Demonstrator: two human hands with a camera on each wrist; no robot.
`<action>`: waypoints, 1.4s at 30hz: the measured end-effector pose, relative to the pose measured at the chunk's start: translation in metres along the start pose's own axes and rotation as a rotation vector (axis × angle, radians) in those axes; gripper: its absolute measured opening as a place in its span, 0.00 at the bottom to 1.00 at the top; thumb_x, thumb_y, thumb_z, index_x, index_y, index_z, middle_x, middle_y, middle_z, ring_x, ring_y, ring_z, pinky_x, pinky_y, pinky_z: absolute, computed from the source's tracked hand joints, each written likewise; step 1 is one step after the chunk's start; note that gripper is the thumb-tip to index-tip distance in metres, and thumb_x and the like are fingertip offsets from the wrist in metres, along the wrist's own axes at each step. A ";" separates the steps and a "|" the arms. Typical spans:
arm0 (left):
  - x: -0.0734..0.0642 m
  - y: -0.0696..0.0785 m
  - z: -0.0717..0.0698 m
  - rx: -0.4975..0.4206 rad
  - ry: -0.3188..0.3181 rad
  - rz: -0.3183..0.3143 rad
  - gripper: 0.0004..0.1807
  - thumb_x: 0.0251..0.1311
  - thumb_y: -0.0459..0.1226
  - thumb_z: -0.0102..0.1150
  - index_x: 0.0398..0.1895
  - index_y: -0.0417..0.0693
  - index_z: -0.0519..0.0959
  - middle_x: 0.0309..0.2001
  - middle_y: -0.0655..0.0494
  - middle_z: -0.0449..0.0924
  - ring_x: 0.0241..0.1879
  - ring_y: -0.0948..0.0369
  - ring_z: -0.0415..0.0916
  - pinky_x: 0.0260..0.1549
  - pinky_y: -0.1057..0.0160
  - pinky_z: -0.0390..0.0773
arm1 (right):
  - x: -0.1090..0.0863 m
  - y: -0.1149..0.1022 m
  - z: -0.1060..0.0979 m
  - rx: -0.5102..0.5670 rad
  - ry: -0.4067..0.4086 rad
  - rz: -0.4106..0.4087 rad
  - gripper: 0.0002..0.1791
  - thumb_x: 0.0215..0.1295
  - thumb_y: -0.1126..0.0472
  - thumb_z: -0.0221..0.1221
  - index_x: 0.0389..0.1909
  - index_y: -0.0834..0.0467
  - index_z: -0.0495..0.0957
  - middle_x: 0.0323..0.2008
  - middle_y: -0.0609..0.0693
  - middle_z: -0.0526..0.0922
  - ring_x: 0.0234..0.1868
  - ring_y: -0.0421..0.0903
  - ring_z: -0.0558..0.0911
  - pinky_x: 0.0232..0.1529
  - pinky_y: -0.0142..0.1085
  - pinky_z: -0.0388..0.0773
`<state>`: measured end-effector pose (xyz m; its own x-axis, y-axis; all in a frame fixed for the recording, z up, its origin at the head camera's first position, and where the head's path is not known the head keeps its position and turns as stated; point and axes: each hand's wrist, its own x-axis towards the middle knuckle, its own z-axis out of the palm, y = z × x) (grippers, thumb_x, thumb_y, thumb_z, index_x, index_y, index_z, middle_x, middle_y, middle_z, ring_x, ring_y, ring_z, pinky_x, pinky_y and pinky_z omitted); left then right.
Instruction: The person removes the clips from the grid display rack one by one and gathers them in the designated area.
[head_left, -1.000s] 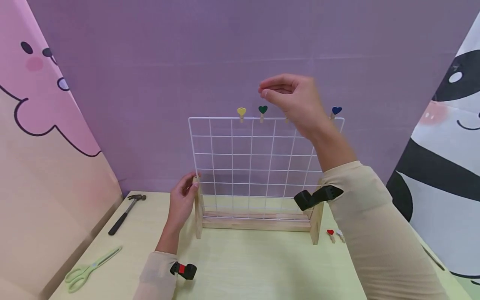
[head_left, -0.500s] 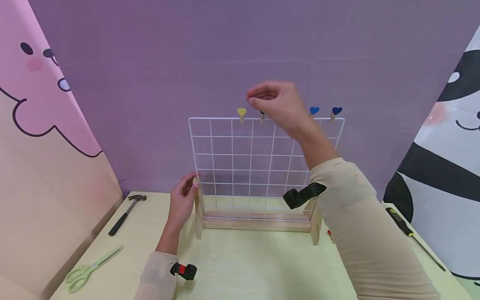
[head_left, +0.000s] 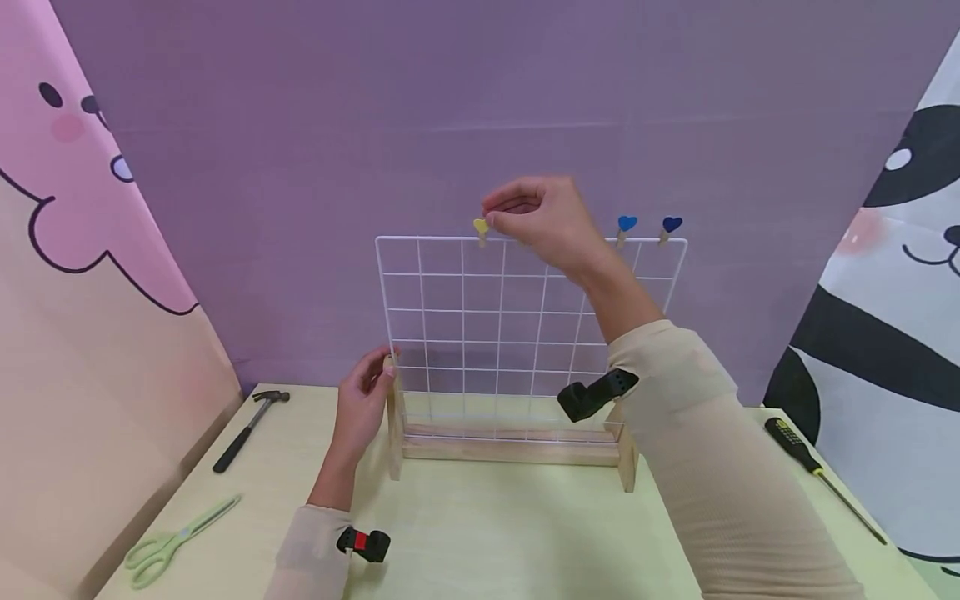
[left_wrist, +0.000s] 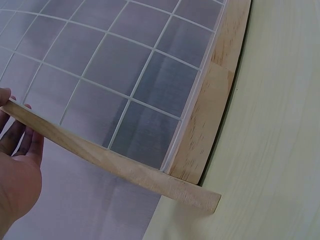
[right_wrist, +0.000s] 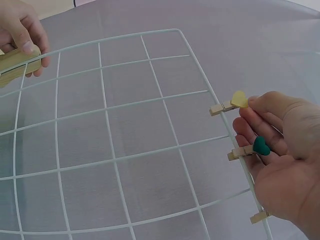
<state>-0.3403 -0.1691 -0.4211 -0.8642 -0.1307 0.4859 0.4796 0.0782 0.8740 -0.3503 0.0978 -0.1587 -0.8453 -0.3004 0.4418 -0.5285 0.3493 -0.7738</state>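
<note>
A white wire grid [head_left: 480,342] stands upright in a wooden stand [head_left: 510,452], heart clothespins along its top bar. My left hand [head_left: 362,400] grips the stand's left upright [left_wrist: 105,157], thumb in front and fingers behind. At the top bar, my right hand [head_left: 551,217] has its thumb and fingertips right at the yellow heart clothespin [right_wrist: 239,99], whose heart still shows. Beside the palm sits the green heart clothespin [right_wrist: 261,145], hidden by the hand in the head view. Another wooden clothespin [right_wrist: 260,216] has its heart covered by the hand.
Farther right along the bar are a light blue heart clothespin [head_left: 627,223] and a dark blue one [head_left: 672,224]. On the table [head_left: 480,533] lie a hammer [head_left: 251,432] and green scissors [head_left: 180,542] at left, a screwdriver [head_left: 821,475] at right.
My right hand has moved left and a little down, from above the green heart clothespin to the yellow one. The light blue heart and the screwdriver have come into sight. My left hand stays put.
</note>
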 end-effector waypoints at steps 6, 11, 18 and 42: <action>0.000 0.000 0.001 0.006 -0.008 -0.007 0.19 0.74 0.31 0.55 0.66 0.38 0.75 0.65 0.40 0.79 0.64 0.55 0.77 0.59 0.79 0.74 | -0.001 -0.001 0.001 -0.022 -0.001 0.014 0.13 0.70 0.62 0.64 0.53 0.62 0.85 0.48 0.53 0.89 0.53 0.54 0.85 0.50 0.28 0.82; 0.002 -0.001 0.004 -0.001 -0.012 0.015 0.20 0.74 0.31 0.56 0.66 0.36 0.75 0.65 0.40 0.80 0.60 0.66 0.77 0.60 0.78 0.74 | -0.001 -0.003 0.002 -0.052 0.010 0.021 0.13 0.69 0.63 0.65 0.52 0.60 0.85 0.47 0.54 0.89 0.49 0.49 0.85 0.49 0.28 0.82; 0.001 0.001 0.004 -0.009 -0.012 0.007 0.19 0.74 0.31 0.56 0.65 0.36 0.75 0.65 0.40 0.79 0.59 0.71 0.77 0.60 0.79 0.74 | -0.001 -0.004 0.004 -0.085 0.020 0.057 0.11 0.68 0.62 0.66 0.50 0.58 0.87 0.46 0.52 0.89 0.49 0.50 0.85 0.49 0.30 0.81; 0.001 -0.002 0.004 0.011 -0.007 -0.008 0.19 0.74 0.31 0.56 0.65 0.38 0.76 0.64 0.40 0.80 0.57 0.67 0.78 0.57 0.79 0.75 | -0.003 -0.005 -0.001 0.006 0.201 -0.001 0.10 0.66 0.60 0.68 0.46 0.58 0.89 0.40 0.46 0.90 0.45 0.44 0.85 0.40 0.27 0.79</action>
<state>-0.3427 -0.1653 -0.4222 -0.8691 -0.1246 0.4787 0.4708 0.0883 0.8778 -0.3448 0.0980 -0.1557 -0.8435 -0.1177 0.5240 -0.5297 0.3439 -0.7753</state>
